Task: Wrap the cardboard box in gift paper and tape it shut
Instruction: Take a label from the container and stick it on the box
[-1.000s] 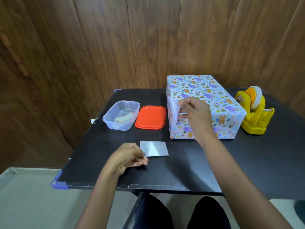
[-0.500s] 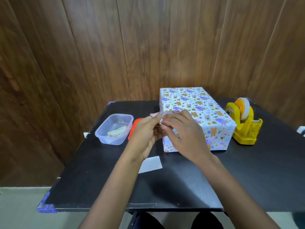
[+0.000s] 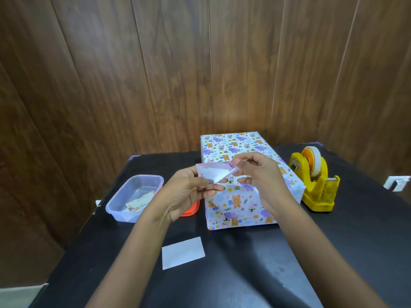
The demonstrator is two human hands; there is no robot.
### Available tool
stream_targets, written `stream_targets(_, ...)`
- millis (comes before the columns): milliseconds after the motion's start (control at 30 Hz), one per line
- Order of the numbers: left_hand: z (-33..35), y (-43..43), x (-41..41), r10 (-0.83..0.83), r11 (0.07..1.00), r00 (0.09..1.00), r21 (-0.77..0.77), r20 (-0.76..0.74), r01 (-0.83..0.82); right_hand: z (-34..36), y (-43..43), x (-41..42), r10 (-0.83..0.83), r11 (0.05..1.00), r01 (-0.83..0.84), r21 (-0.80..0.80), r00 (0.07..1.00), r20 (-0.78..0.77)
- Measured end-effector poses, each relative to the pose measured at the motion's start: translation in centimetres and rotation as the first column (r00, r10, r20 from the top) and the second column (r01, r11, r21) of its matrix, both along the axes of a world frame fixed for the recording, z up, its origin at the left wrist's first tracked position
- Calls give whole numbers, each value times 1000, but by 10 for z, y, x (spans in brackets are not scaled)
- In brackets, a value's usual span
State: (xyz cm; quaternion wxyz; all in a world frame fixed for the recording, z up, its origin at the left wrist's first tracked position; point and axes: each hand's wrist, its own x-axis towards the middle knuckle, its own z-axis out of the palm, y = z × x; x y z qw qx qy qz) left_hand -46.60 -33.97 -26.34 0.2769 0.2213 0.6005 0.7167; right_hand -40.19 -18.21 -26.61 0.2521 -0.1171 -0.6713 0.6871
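Clear tub (image 3: 135,196) sits left of the grip. Left hand (image 3: 189,194) pinches small pink-edged card (image 3: 213,173) at its lower edge. Right hand (image 3: 260,176) pinches the card's right corner. Wrapped box (image 3: 240,203) stands just behind and below the card. Yellow tape dispenser (image 3: 315,181) stands right of both hands.

No word or number can be read. The printed card (image 3: 139,200) lying in the clear container (image 3: 117,215) bears a line of writing, too blurred to make out. The pink-edged card (image 3: 212,173) raised before the wrapped box (image 3: 241,215) shows a small unreadable mark in its corner. The box's paper carries dark T-shaped marks (image 3: 251,210) among the animals
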Motion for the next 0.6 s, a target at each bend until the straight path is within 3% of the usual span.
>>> stream_targets(167, 3, 14, -8, -36, 999, 999, 17, -2, 36, 8, 18, -11, 36, 996, -33, -89, 999, 33)
stream_targets(333, -4, 31, -6, 44, 994, 998, 94, 36, -47, 9, 26, -18, 96, 990, -85, -110, 991, 97)
stream_targets(400, -8, 34, -4, 65, 998, 998, -2, -20, -65, 12, 30, -24, 17, 1000, -17, -6, 998, 62)
stream_targets(467, -7, 39, -4, 182, 967, 970, -147, -164, -206, 18, 35, -28, -130, 946, 122, 299, 992, 5)
stream_targets(533, -1, 45, -4, 362, 852, 803, -180, -474, -491, 28, 38, -29, -212, 777, 229, 586, 972, -99)
stream_targets(600, 11, 53, -2, 345, 781, 521, -69, -781, -621, 40, 38, -25, -127, 653, 166, 739, 986, -109)
